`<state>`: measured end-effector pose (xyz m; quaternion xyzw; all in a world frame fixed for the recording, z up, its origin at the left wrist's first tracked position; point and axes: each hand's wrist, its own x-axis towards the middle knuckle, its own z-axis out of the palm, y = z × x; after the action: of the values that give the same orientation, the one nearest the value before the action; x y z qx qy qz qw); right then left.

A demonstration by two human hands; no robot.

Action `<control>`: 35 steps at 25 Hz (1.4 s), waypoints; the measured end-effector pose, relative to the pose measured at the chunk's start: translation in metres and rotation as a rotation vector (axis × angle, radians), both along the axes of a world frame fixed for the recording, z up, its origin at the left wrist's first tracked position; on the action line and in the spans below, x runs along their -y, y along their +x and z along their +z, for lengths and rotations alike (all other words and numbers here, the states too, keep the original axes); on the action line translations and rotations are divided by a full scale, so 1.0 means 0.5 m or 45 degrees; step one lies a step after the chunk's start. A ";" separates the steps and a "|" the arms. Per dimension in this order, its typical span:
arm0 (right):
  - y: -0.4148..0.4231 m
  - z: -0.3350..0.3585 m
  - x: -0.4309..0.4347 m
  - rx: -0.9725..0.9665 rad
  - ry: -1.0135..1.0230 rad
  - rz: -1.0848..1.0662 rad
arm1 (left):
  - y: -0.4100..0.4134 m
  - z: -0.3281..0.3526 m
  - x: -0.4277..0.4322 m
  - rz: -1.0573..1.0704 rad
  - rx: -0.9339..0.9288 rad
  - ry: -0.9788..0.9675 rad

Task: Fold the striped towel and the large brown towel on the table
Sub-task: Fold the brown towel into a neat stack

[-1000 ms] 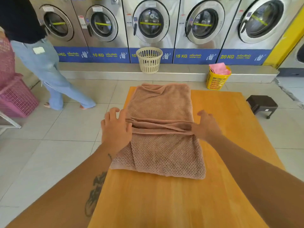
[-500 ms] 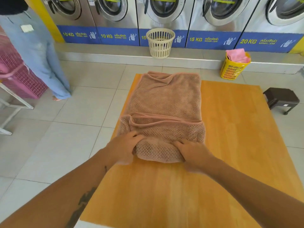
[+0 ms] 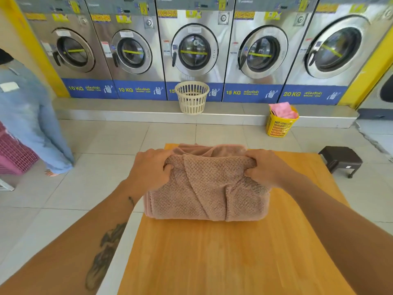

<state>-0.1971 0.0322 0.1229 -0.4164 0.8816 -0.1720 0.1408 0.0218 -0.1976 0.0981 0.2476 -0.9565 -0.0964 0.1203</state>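
- Shows brown towel (image 3: 204, 192) folded into a thick bundle on the wooden table (image 3: 234, 262), toward its 12 o'clock edge.
- Grips the towel's 10 o'clock corner with left hand (image 3: 152, 169), fingers curled over the fold (thumb pinching in front).
- Grips the 2 o'clock corner with right hand (image 3: 265, 167) likewise.

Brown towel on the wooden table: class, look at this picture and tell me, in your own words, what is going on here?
A person stands at a wooden table in a laundromat, folding the brown towel. The left hand and the right hand each grip one end of the top layer's far edge. The towel lies in a thick bundle of several layers. No striped towel is in view. Another person stands on the floor at the left.
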 end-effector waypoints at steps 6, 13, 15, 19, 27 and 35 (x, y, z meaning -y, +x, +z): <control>-0.135 -0.042 0.136 0.018 0.037 -0.142 | -0.149 -0.079 0.142 0.029 0.072 0.046; -0.241 -0.175 0.247 -0.183 0.503 -0.129 | -0.293 -0.225 0.250 0.059 0.083 0.050; -0.224 -0.210 0.272 -0.182 0.582 0.007 | -0.296 -0.268 0.246 0.045 0.124 0.036; -0.198 -0.248 0.276 -0.050 0.546 0.053 | -0.284 -0.303 0.244 0.098 -0.058 0.002; -0.143 -0.235 0.034 0.317 0.833 -0.177 | -0.153 -0.254 0.180 0.161 -0.150 -0.025; -0.110 -0.209 -0.220 0.786 0.826 -0.283 | -0.077 -0.232 -0.236 0.636 -0.088 0.979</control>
<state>-0.2519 0.1421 0.0183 -0.1830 0.8460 -0.0172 0.5005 -0.0165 -0.0798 -0.0178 0.4940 -0.7577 -0.4205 0.0711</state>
